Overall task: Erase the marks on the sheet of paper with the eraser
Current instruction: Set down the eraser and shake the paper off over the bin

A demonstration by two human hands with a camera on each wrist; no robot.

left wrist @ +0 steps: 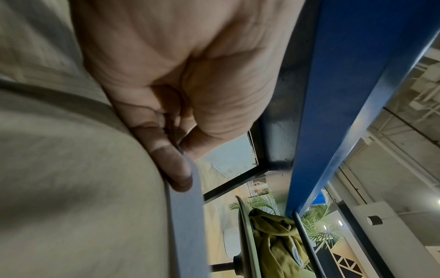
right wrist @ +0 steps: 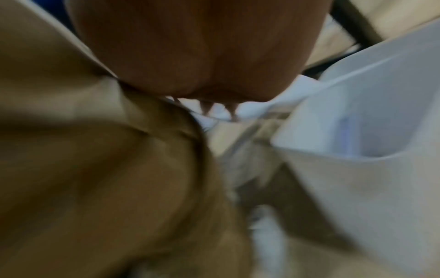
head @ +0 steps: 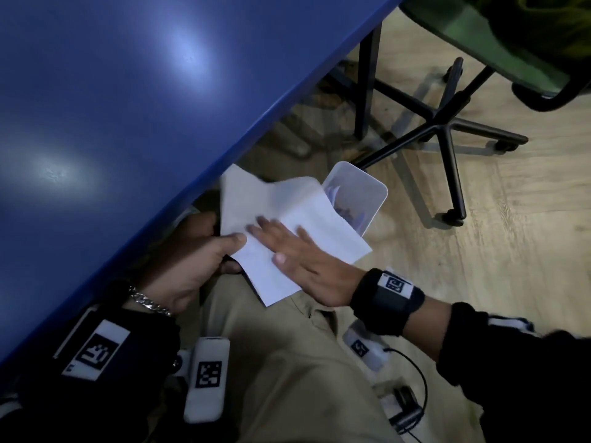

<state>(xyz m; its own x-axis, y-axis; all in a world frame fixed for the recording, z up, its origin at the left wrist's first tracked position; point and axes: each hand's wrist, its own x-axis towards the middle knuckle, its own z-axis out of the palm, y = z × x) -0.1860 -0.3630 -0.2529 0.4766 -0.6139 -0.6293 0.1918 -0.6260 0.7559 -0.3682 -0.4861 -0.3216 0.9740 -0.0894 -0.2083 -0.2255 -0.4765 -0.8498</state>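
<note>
Here, the sheet of paper [head: 281,215] is held off the counter [head: 128,91], below its blue edge and over the lap of a seated person in tan trousers [head: 287,362]. The sheet is bent and tilted, its far corner reaching over the rim of a white plastic bin [head: 377,193] that stands on the wooden floor [head: 511,251] just beside the knee. The near left edge of the sheet is pinched by the left hand [head: 192,260], thumb on top and fingers curled beneath; in the left wrist view the same pinch is seen, with the left hand [left wrist: 181,79] closed on the thin edge of the paper [left wrist: 188,188] against the trouser leg. The right hand [head: 307,266] is laid flat on the upper face of the sheet, fingers straight and spread, nothing being gripped. In the right wrist view, which is blurred, the right hand [right wrist: 200,52] is seen resting on white paper, with the bin [right wrist: 357,131] close beside it. Whether any marks are on the sheet cannot be told. An office chair base [head: 444,129] stands on the floor beyond the bin.
</note>
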